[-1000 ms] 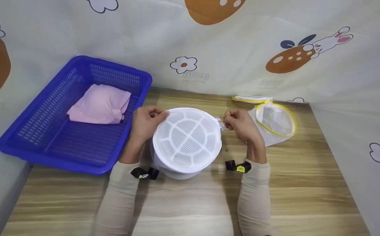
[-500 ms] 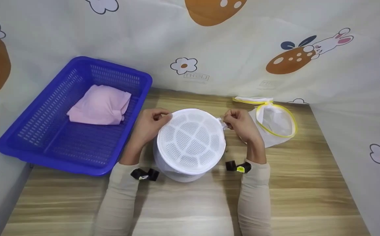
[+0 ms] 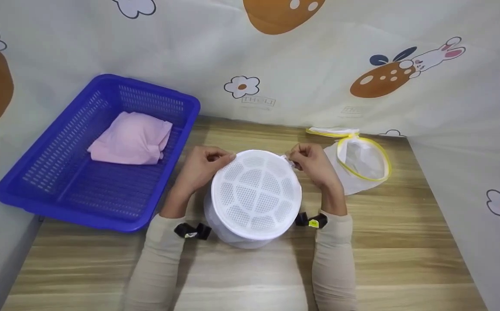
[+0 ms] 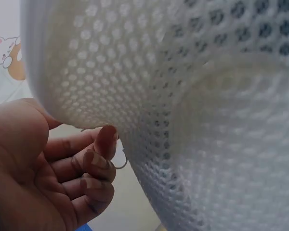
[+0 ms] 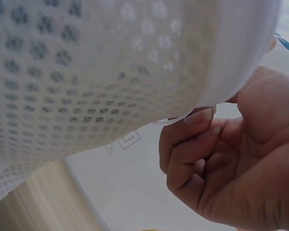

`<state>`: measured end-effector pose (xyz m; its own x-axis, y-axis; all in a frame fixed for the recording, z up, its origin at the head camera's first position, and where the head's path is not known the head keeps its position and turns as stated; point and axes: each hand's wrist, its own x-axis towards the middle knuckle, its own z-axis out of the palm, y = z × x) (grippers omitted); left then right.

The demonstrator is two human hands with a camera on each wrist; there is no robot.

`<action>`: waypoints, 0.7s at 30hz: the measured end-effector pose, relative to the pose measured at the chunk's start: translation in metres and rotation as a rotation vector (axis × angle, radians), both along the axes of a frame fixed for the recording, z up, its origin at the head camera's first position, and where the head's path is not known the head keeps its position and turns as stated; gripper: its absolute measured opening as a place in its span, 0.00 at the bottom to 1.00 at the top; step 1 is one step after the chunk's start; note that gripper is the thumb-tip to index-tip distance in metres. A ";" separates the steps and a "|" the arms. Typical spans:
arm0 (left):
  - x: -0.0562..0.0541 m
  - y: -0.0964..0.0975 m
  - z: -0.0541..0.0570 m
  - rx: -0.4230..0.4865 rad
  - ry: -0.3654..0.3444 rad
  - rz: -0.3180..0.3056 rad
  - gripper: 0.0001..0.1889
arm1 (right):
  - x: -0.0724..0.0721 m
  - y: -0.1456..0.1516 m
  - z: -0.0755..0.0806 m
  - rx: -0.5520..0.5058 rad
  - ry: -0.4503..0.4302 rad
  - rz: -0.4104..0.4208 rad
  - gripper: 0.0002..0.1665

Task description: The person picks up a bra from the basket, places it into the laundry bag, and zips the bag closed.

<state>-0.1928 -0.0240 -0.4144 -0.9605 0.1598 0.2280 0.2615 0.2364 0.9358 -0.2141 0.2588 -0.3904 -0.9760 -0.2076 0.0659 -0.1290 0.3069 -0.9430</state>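
A white, drum-shaped mesh laundry bag (image 3: 256, 194) stands on the table between both hands, its round ribbed lid facing up. At the far left of its rim, my left hand (image 3: 198, 168) pinches the edge between thumb and fingers. My right hand (image 3: 312, 164) pinches a small whitish tab at the lid's far right edge, mostly covered by the fingers. In the left wrist view, the honeycomb side (image 4: 207, 120) of the bag fills most of the picture, and curled fingers (image 4: 98, 166) meet its rim. From the right wrist, bent fingers (image 5: 183, 144) show just under the rim.
A blue plastic basket (image 3: 146, 214) with a folded pink cloth (image 3: 131, 138) inside stands at the left. Behind my right hand lies a white mesh bag with a yellow-edged opening (image 3: 360, 183). A printed curtain (image 3: 302, 65) borders the wooden table (image 3: 405, 250).
The laundry bag has shifted right and toward me, with my left hand moving right along with it. My right hand has moved slightly left, still at the tab. Basket and cloth stay put.
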 end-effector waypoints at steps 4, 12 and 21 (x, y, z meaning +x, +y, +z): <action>0.001 0.002 0.000 -0.003 0.003 -0.036 0.10 | 0.000 -0.002 -0.001 0.001 0.005 0.003 0.12; 0.004 0.007 -0.001 -0.051 -0.041 -0.044 0.11 | 0.000 -0.006 -0.002 0.002 -0.010 0.040 0.10; 0.003 0.013 -0.004 -0.014 0.010 -0.059 0.09 | 0.002 -0.003 0.000 -0.036 -0.041 0.049 0.11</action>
<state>-0.1899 -0.0106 -0.4179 -0.9469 0.2193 0.2352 0.2851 0.2338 0.9296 -0.2122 0.2554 -0.3908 -0.9667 -0.2535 0.0341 -0.1038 0.2670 -0.9581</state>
